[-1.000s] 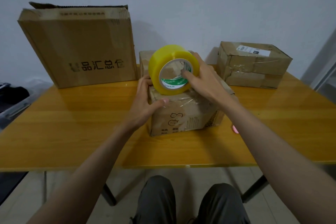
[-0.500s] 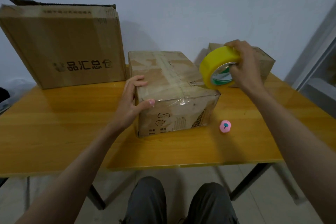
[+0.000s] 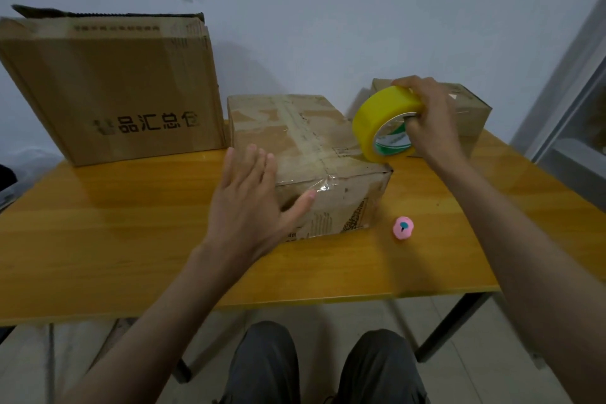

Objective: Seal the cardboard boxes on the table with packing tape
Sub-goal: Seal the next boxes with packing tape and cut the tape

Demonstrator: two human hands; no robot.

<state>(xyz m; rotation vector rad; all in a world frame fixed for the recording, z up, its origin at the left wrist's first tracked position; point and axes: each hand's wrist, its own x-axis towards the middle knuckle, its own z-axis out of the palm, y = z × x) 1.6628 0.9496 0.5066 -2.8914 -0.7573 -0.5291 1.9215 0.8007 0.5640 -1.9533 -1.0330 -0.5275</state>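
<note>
Holding the tape roll (image 3: 385, 124) gripped above the middle box's (image 3: 311, 154) right edge, the right hand (image 3: 429, 121) seems poised for another strip. Left hand (image 3: 252, 203), fingers spread, hovers at that box's near-left corner. Next: lay tape, press flat.

Plain packing room: boxes (image 3: 111, 88) on table (image 3: 131, 239).

tape roll (image 3: 380, 123) right of middle box (image 3: 301, 141).
</note>
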